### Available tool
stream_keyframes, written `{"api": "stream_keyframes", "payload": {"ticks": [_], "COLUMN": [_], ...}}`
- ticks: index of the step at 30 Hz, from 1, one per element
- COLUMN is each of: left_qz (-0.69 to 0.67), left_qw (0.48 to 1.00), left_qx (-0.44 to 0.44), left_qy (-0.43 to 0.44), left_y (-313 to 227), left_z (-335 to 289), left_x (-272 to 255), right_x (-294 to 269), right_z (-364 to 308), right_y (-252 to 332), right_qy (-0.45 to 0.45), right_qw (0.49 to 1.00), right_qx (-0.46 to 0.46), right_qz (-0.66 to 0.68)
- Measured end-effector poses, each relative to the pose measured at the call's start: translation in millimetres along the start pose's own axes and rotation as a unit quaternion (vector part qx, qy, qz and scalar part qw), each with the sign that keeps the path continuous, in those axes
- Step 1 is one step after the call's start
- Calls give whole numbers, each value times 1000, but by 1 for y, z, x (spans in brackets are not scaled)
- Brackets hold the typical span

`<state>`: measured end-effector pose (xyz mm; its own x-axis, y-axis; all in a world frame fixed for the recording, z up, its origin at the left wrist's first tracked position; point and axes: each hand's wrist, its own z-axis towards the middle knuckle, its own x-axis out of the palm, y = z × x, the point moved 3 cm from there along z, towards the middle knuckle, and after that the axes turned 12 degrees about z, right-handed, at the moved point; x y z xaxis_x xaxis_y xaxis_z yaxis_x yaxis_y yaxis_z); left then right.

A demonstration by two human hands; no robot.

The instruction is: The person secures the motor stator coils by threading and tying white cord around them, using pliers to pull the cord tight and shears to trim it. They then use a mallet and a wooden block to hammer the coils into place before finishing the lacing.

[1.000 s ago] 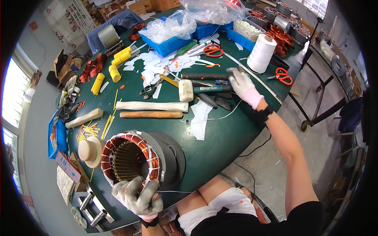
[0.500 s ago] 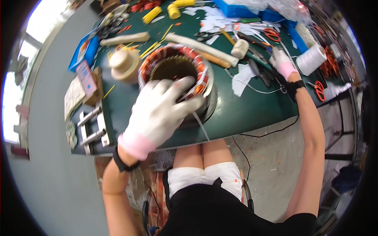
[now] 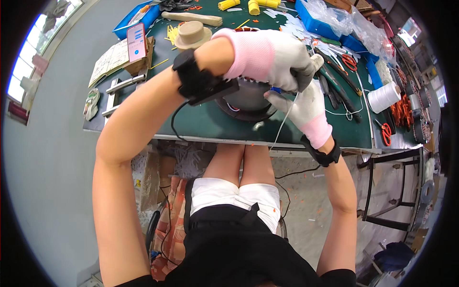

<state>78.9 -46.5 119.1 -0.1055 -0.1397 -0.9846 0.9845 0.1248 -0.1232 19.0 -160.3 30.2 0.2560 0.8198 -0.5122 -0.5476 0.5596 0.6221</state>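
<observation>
A motor stator stands on the green table in front of me. Its grey outer side shows, while my left arm and glove hide most of the winding ring. My left hand, in a white glove with a pink cuff, reaches across the top to the stator's right side, fingers curled down. Against it is my right hand, also gloved, thumb toward the stator and fingers bent. From between the hands a thin white cord runs down over the table's front edge. A small blue piece peeks out beside the right thumb; its kind is hidden.
At the right are a white cord spool, red-handled scissors and several long-handled tools. A cream flanged spool stands beyond my left forearm. Far left are a phone and a metal frame. Blue bins line the back.
My right hand has come from the tools at the right to the stator. My left hand has moved over to the stator's right side, its forearm now across the front. The view has shifted.
</observation>
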Motion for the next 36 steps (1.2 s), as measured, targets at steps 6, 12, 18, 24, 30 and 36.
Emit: {"api": "stream_keyframes", "payload": {"ticks": [6, 12, 18, 24, 30, 36], "left_qz": [-20, -2, -11, -34, -13, 1], "left_qw": [1000, 999, 999, 999, 999, 1000], "left_qx": [-12, -28, -24, -34, -34, -24], "left_qy": [1, 24, 38, 22, 21, 15], "left_y": [0, -2, -3, -1, -4, -1], "left_z": [5, 6, 4, 0, 0, 1], "left_x": [-7, -6, -1, -5, -5, -2], "right_x": [1, 1, 1, 7, 8, 8], "right_z": [4, 1, -5, -1, -3, 1], "right_y": [11, -3, -13, -10, -12, -8], "right_qy": [-55, -41, -49, -45, -33, -36], "right_qw": [998, 999, 995, 996, 991, 995], "right_qx": [-23, -15, 31, 8, 43, 3], "right_qz": [-31, 11, 77, 72, 125, 89]}}
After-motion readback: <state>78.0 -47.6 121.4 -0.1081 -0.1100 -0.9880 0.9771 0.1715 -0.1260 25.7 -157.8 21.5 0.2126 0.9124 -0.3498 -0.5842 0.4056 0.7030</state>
